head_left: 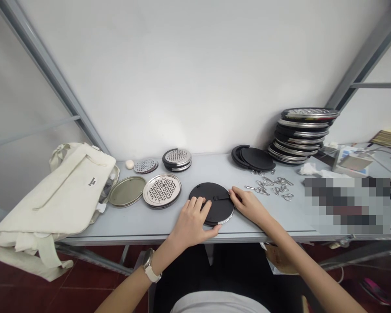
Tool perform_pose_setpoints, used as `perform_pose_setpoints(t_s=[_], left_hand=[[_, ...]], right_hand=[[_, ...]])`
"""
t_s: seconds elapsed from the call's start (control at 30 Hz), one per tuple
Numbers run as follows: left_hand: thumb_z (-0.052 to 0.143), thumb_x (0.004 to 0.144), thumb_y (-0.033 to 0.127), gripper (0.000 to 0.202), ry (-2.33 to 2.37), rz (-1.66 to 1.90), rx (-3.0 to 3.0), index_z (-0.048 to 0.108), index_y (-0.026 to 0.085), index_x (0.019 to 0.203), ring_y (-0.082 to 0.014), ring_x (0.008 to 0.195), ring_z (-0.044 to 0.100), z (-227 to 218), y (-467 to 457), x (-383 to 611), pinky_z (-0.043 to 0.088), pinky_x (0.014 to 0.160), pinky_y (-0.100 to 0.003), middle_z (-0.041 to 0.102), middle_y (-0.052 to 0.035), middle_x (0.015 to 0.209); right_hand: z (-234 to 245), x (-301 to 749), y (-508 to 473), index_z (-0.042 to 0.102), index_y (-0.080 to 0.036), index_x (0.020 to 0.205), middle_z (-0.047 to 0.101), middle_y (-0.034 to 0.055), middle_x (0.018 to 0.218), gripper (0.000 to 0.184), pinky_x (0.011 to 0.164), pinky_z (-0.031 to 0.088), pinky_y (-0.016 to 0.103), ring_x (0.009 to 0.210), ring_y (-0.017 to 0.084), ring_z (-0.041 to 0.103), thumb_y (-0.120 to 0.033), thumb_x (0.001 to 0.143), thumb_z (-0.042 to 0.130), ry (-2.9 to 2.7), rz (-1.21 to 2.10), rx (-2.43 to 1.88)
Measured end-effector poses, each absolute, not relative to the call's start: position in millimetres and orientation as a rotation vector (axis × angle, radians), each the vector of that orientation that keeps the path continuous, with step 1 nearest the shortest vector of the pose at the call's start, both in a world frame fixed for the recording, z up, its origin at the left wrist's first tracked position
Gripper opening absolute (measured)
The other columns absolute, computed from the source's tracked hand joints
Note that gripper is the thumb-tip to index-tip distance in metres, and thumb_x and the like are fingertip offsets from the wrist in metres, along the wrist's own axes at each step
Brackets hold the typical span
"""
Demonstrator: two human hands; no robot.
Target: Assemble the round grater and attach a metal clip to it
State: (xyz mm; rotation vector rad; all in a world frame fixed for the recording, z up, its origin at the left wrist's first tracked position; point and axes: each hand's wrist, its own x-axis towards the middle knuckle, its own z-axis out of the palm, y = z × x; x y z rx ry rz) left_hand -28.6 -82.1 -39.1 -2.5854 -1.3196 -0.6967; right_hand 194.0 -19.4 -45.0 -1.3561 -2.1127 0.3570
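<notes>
left hand [192,219]: open, flat on black disc [219,209] | right hand [249,205]: fingertips at outer end of strip [222,198], pinch or only touch, I cannot tell | disc on surface [143,222] between both hands; strip runs sideways, right hand nearer.

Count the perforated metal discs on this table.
4: small disc at the back, another topping the short stack, large disc nearer front, one atop the tall stack. Stacks may hide more.

left hand [193,221] on black disc [212,202] | right hand [247,205] at its edge
</notes>
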Motion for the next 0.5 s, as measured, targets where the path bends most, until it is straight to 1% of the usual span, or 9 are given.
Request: perform_pose_setpoints(t_s=[0.2, 0.5], left_hand=[[0.054, 0.082, 0.050, 0.055, -1.325, -0.695, -2.584, 0.053, 0.014, 0.124, -0.0301, 0.101, 0.050, -40.0, -82.2, -28.8, 0.046, 0.086, -0.044, 0.055, -0.0138, 0.110], [0.055, 0.082, 0.049, 0.055, -1.316, -0.703, -2.585, 0.053, 0.013, 0.124, -0.0298, 0.101, 0.050, -39.2, -82.1, -28.8, 0.046, 0.086, -0.045, 0.055, -0.0135, 0.109]], right_hand=[[-44.6, 194.2, -20.8, 0.037, -0.023, 0.066, 0.051, -0.0019, 0.054, 0.028, 0.054, 0.031, 0.026, 0.049, 0.015, 0.047, -0.032, 0.093, 0.038, -2.096, 0.383, -1.375], [-45.4, 195.0, -20.3, 0.035, -0.023, 0.061, 0.052, -0.0015, 0.053, 0.031, 0.052, 0.030, 0.026, 0.048, 0.014, 0.047, -0.032, 0.091, 0.039, -2.101, 0.376, -1.390]])
